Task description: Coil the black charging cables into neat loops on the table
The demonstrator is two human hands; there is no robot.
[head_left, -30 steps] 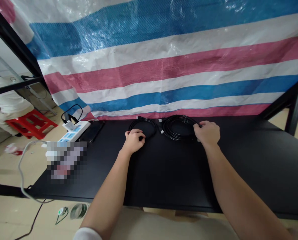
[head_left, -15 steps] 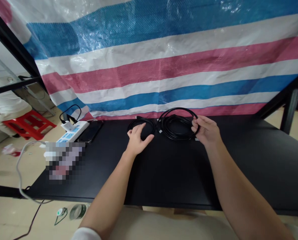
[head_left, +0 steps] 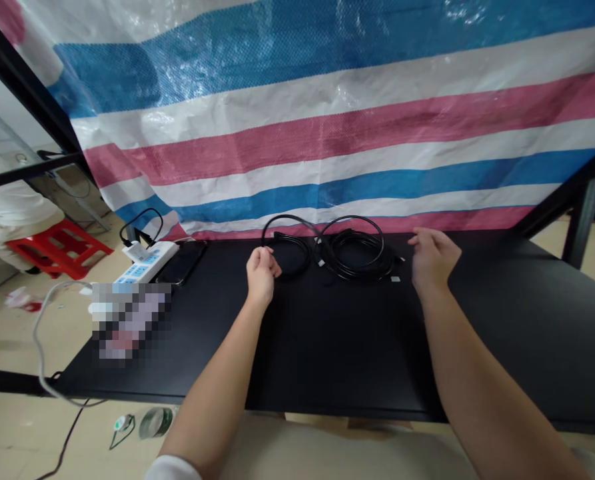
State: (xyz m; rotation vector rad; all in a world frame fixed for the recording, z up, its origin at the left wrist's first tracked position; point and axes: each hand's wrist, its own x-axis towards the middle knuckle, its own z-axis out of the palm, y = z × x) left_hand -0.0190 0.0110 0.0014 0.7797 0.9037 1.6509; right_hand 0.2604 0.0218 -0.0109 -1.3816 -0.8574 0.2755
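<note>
My left hand [head_left: 262, 272] is closed on a black cable [head_left: 291, 217], which arches up and right from the fingers in a raised loop. Behind that hand a smaller coil of black cable [head_left: 303, 263] lies on the table. To its right sits a larger coil of black cable [head_left: 347, 272], with another loop standing above it. My right hand [head_left: 434, 257] hovers right of the larger coil, apart from it, fingers loosely bent and a gap between thumb and index finger. A cable end with a plug [head_left: 401, 259] and a small pale tag [head_left: 395, 279] show between coil and hand.
On the black table [head_left: 347, 360] at left are a white power strip [head_left: 150, 263], a dark phone [head_left: 183, 261] and a pixelated patch. A striped plastic sheet [head_left: 302, 147] hangs behind. Beyond the left side, a person in white [head_left: 20, 203] sits on a red stool [head_left: 60, 247].
My left hand has closed on the cable and raised a loop over the smaller coil. My right hand has let go of its loop and moved right.
</note>
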